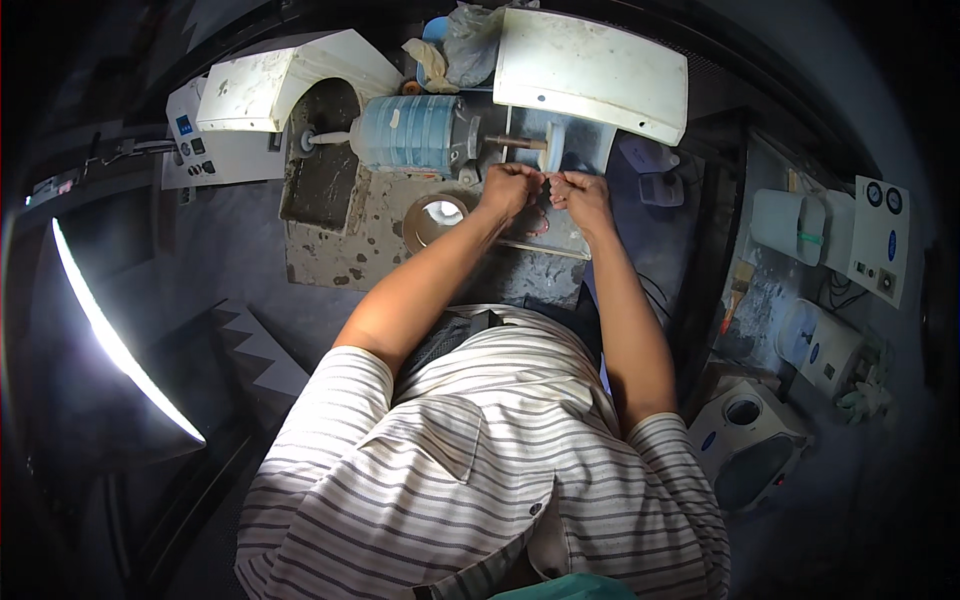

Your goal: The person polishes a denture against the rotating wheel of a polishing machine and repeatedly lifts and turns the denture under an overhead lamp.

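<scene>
My left hand [511, 190] and my right hand [583, 200] meet just below a white buffing wheel [556, 145]. The fingers of both are closed in a pinch around something small that I cannot make out. Their fingertips nearly touch the wheel's near edge; whether there is contact I cannot tell. The wheel sits on a brownish spindle [515, 142] coming from the left, under a raised white hood [592, 72]. Below the hands is a pale metal tray [560, 238]. A small pinkish thing [540, 224] shows there, close under my left hand.
Left of the spindle lies a clear blue water jug [405, 133], beside a second white hood [290, 75] over a dirty basin [318, 190]. A round bowl [436, 220] stands on the stained bench [345, 235]. Clear plastic containers [660, 188] and bench machines [745, 440] are at right.
</scene>
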`<state>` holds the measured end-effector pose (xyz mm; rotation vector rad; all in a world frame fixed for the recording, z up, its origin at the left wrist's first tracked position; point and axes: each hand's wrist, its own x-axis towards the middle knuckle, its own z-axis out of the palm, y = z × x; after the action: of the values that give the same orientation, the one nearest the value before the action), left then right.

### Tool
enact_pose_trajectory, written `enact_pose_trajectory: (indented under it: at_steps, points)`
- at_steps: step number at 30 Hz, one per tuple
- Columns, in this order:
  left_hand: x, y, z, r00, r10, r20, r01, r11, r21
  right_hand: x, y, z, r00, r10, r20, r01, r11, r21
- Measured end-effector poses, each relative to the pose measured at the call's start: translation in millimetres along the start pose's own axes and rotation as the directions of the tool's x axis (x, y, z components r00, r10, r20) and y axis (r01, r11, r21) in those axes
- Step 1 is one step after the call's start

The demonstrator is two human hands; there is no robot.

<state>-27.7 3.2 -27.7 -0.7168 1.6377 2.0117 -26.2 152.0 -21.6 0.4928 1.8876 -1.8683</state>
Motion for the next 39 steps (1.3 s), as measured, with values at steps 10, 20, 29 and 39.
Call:
enact_pose_trajectory:
  at_steps: [10, 20, 29, 39]
  points:
    - [3.8, -4.4, -21.0, 0.974, -0.204, 0.097, 0.223, 0.936, -0.271, 1.9, -11.1, 16.6, 0.995, 0.097, 0.001, -0.097, 0.995, 0.003]
    - [-1.2, 8.0, -6.3, 0.979, -0.201, 0.03, 0.203, 0.956, -0.212, 3.0, 0.3, 7.7, 0.984, 0.179, 0.015, -0.178, 0.964, 0.196]
    - [0.3, 11.3, 4.1, 0.966, -0.258, 0.0, 0.254, 0.952, -0.173, 1.2, 0.5, -1.4, 0.979, 0.201, 0.037, -0.204, 0.943, 0.265]
    - [-8.0, 0.3, -15.0, 0.961, -0.266, 0.068, 0.273, 0.899, -0.343, 4.5, -9.2, 10.1, 0.956, 0.145, 0.253, -0.233, 0.902, 0.364]
